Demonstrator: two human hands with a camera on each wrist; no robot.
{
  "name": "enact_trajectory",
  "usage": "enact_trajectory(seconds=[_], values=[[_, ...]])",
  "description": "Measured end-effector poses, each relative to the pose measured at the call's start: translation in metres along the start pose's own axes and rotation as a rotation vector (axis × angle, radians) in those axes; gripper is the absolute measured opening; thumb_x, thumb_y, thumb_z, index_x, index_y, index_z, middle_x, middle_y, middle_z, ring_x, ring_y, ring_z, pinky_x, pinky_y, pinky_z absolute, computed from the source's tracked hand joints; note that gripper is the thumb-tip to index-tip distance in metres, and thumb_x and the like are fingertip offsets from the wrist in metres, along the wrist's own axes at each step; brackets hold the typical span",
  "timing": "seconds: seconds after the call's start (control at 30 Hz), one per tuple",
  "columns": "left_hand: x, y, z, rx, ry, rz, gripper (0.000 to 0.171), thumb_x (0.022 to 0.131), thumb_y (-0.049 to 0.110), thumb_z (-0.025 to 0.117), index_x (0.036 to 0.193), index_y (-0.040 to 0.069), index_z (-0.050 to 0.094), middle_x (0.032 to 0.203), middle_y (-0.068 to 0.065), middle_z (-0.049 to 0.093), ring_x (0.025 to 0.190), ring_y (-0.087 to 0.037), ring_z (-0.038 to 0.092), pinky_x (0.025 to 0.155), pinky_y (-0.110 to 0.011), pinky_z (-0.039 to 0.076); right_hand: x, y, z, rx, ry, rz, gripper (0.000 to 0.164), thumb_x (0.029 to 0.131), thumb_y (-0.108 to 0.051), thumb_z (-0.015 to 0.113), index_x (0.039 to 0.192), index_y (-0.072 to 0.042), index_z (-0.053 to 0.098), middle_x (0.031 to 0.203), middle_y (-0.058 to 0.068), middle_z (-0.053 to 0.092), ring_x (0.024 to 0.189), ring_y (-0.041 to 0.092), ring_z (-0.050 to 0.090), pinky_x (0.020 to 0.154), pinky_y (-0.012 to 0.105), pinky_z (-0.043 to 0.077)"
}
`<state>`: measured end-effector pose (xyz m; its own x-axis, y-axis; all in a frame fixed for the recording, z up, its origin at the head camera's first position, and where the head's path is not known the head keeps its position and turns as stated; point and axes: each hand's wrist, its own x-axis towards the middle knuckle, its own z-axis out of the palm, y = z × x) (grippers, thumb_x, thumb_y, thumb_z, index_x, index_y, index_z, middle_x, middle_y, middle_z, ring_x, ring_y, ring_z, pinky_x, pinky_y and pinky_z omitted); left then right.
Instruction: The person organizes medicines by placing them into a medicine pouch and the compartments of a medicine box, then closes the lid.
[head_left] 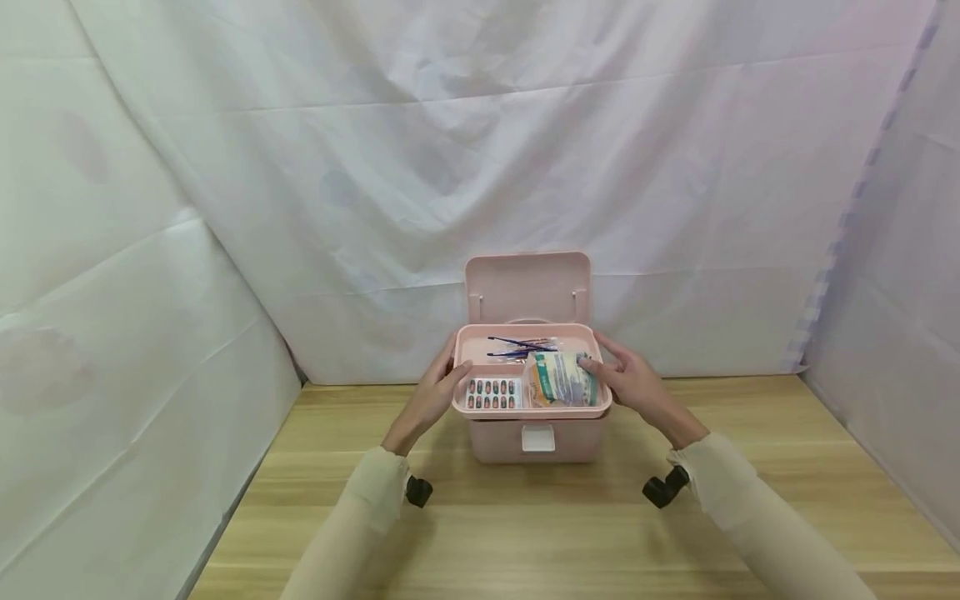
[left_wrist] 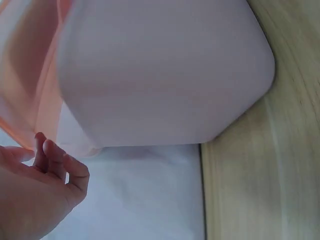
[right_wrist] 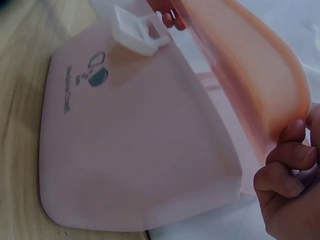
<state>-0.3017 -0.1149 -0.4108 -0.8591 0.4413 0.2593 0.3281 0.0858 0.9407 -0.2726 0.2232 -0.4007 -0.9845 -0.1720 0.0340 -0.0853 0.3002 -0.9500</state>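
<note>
Between both hands is a pale pink tray [head_left: 495, 414], raised over the opening of a pink medicine chest [head_left: 498, 442]. My left hand [head_left: 433, 398] grips the tray's left end, thumb over the rim. At the right end, my right hand [head_left: 633, 382] holds on with curled fingers beneath, as the right wrist view shows, and its thumb against a soft white and green packet [head_left: 562, 382]. A blister pack of capsules [head_left: 491, 392] lies in the front left compartment. Behind, dark blue thin tools [head_left: 517, 344] rest on clear packaging. Daylight shows between the tray underside [right_wrist: 250, 65] and the chest.
The chest's lid [head_left: 528, 287] stands upright at the back, near a white cloth wall [head_left: 420, 208]. A white latch [right_wrist: 140, 32] juts from the chest's front. Wooden tabletop [head_left: 525, 533] extends in front and to both sides.
</note>
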Motion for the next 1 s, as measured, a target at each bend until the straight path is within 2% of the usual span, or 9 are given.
enact_trajectory(seconds=[0.13,0.3,0.37,0.43,0.53,0.63,0.77,0.87,1.0], values=[[0.0,0.006,0.001,-0.007,-0.04,0.012,0.061,0.107,0.013,0.039,0.16,0.015,0.008,0.153,-0.019,0.036,0.129,-0.029,0.047,0.109,-0.039,0.038,0.005,0.004,-0.001,-0.006,-0.012,0.022,0.084,0.093,-0.049,0.065,0.159,-0.021,0.022,0.054,-0.005,0.042,0.044,0.009,0.034,0.043,0.024,0.031],[-0.002,-0.001,0.007,0.012,-0.044,0.037,0.061,0.107,0.014,0.041,0.159,0.009,0.009,0.143,-0.022,0.047,0.116,-0.024,0.054,0.101,-0.03,0.045,0.005,0.009,-0.003,-0.012,-0.029,0.052,0.084,0.093,-0.048,0.065,0.159,-0.022,0.02,0.055,-0.004,0.042,0.045,0.009,0.034,0.044,0.023,0.032],[-0.003,0.0,0.009,0.024,-0.041,0.025,0.063,0.107,0.015,0.041,0.159,0.007,0.006,0.142,-0.023,0.047,0.117,-0.025,0.054,0.103,-0.031,0.044,0.006,0.01,-0.005,-0.02,-0.03,0.06,0.085,0.093,-0.049,0.065,0.159,-0.022,0.02,0.056,-0.005,0.042,0.046,0.009,0.035,0.044,0.023,0.033],[-0.004,0.009,0.011,0.027,-0.04,-0.006,0.064,0.107,0.012,0.041,0.158,0.004,0.005,0.146,-0.025,0.044,0.123,-0.028,0.051,0.109,-0.038,0.039,0.006,0.011,-0.006,-0.03,-0.029,0.063,0.085,0.092,-0.049,0.066,0.159,-0.022,0.021,0.056,-0.005,0.042,0.046,0.009,0.035,0.044,0.023,0.033],[-0.004,0.009,0.013,0.044,-0.025,-0.026,0.064,0.107,0.014,0.042,0.158,0.005,0.005,0.153,-0.023,0.037,0.132,-0.029,0.044,0.115,-0.043,0.031,0.007,0.014,-0.008,-0.066,-0.027,0.073,0.085,0.092,-0.05,0.066,0.159,-0.022,0.022,0.055,-0.006,0.043,0.046,0.009,0.037,0.044,0.024,0.034],[-0.003,0.007,0.015,0.056,-0.019,-0.027,0.063,0.107,0.014,0.042,0.158,0.003,0.008,0.148,-0.024,0.041,0.125,-0.03,0.047,0.108,-0.042,0.037,0.007,0.018,-0.009,-0.104,-0.037,0.083,0.086,0.091,-0.051,0.066,0.159,-0.02,0.022,0.054,-0.006,0.043,0.045,0.009,0.037,0.043,0.025,0.034],[-0.002,0.003,0.017,0.063,-0.03,-0.047,0.063,0.107,0.015,0.041,0.159,0.004,0.007,0.146,-0.022,0.043,0.12,-0.024,0.048,0.102,-0.032,0.04,0.007,0.024,-0.01,-0.136,-0.037,0.093,0.087,0.091,-0.053,0.065,0.159,-0.02,0.022,0.055,-0.006,0.045,0.046,0.009,0.038,0.043,0.026,0.034],[-0.002,0.0,0.017,0.06,-0.041,-0.052,0.063,0.107,0.015,0.041,0.159,0.004,0.006,0.15,-0.022,0.039,0.123,-0.025,0.046,0.104,-0.035,0.039,0.007,0.026,-0.01,-0.144,-0.03,0.095,0.086,0.092,-0.051,0.065,0.159,-0.02,0.022,0.056,-0.004,0.046,0.047,0.01,0.039,0.044,0.026,0.034],[-0.002,-0.005,0.016,0.047,-0.052,-0.019,0.062,0.107,0.012,0.041,0.158,0.0,0.006,0.155,-0.024,0.033,0.133,-0.033,0.042,0.112,-0.048,0.034,0.007,0.028,-0.008,-0.151,-0.035,0.089,0.086,0.092,-0.05,0.065,0.159,-0.019,0.021,0.056,-0.003,0.047,0.047,0.011,0.039,0.044,0.026,0.035]])
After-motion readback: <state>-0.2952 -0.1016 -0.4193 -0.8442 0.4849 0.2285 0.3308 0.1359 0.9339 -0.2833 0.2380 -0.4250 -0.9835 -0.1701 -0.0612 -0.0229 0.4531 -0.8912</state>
